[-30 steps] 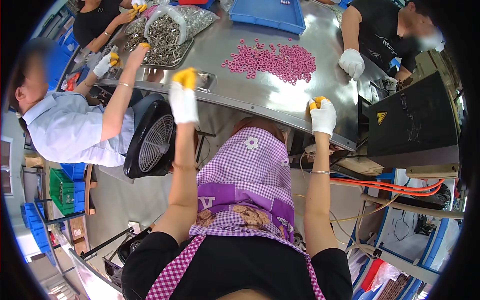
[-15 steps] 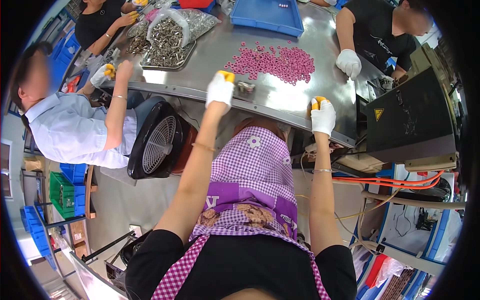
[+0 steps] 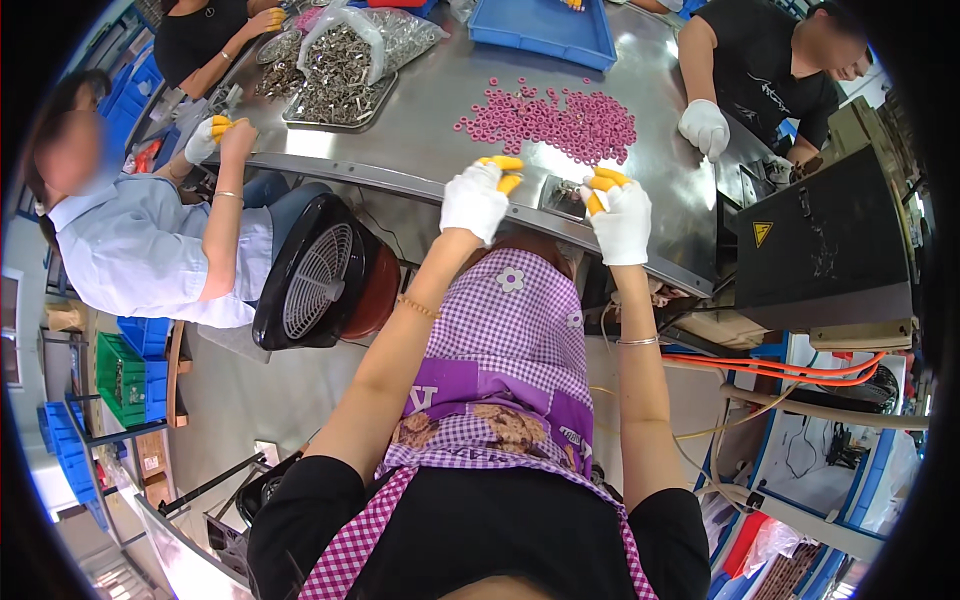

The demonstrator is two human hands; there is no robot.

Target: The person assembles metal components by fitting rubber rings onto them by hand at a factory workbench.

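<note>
At the near edge of a metal table (image 3: 415, 130), a small tray (image 3: 548, 195) with a few metal pieces is set between two gloved hands. The left hand (image 3: 475, 202) is held just left of the tray, its thumb and forefinger parted, with a gap seen between the yellow tips. The right hand (image 3: 620, 215) is placed close by the tray's right side, its fingers bent inward; because the tips are small and partly overlapped, whether they are closed on anything cannot be told.

Many pink rings (image 3: 590, 125) are spread loosely on the tabletop beyond the small tray. Farther off, a blue tray (image 3: 545, 40) is seen at the far side. To the far left, metal parts (image 3: 335, 95) are heaped beside a clear plastic bag (image 3: 412, 42). On the right, a co-worker's gloved hand (image 3: 705, 130) is rested on the table; on the left, another co-worker in a pale shirt (image 3: 150, 245) is seated.
</note>
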